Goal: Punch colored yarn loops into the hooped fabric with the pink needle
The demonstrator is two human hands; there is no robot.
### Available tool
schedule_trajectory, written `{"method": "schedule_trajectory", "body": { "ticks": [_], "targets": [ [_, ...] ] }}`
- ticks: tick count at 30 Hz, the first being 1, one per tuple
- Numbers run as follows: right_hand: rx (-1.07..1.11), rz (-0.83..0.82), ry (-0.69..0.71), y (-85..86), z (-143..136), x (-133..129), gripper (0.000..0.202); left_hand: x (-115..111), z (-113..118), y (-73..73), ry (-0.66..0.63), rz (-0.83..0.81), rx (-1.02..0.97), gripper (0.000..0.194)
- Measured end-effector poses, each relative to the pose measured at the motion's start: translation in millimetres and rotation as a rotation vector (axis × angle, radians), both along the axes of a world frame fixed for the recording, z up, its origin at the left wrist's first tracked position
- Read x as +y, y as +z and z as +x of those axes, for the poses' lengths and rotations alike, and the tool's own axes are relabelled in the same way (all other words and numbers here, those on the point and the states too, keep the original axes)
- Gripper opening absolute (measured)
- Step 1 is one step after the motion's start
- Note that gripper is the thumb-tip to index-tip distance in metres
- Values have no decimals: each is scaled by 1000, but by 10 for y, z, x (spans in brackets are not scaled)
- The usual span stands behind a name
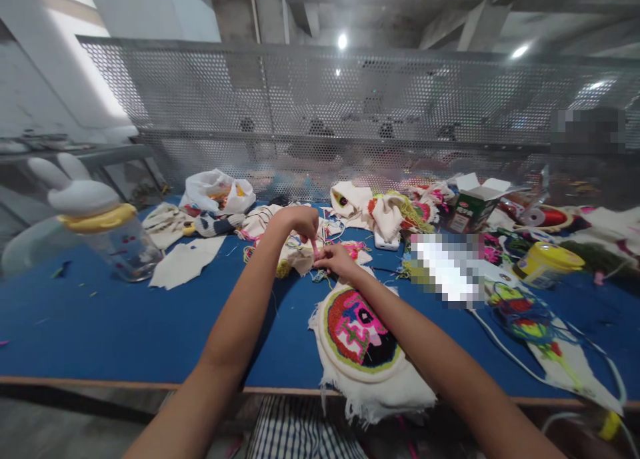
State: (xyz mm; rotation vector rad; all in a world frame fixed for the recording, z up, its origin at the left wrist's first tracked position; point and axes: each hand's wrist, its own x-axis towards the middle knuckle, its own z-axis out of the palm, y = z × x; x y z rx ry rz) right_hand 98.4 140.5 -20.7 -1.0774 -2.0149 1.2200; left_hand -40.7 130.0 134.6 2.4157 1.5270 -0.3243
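My left hand (303,221) is bent downward over the middle of the table, its fingers closed on a small pink object (315,247). Just right of it, my right hand (336,260) has its fingers pinched together at the lower end of that object; what it grips is too small to make out. Scraps of cream cloth (299,257) and loose threads lie beneath and beside both hands. Under my right forearm rests a round hoop (329,357) of cream fabric with a red, pink, black and yellow-green yarn pattern, its frayed edge hanging over the table's front.
On the blue table (125,332), a rabbit-lidded jar (117,235) stands left, with a white plastic bag (200,191) behind. A green box (470,209), a yellow-lidded tub (545,265), yarn (525,309) and a white cable (505,359) are right. A perforated metal screen (200,92) runs along the back.
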Motion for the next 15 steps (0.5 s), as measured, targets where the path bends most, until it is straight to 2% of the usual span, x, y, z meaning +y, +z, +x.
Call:
{"method": "schedule_trajectory", "body": {
  "ticks": [8,15],
  "targets": [
    [-43,17,-9,-61,18,67,19,-86,196,19,31,31,49,20],
    [-36,-5,-22,-22,8,30,19,-58,147,9,26,8,8,20]
  ]
}}
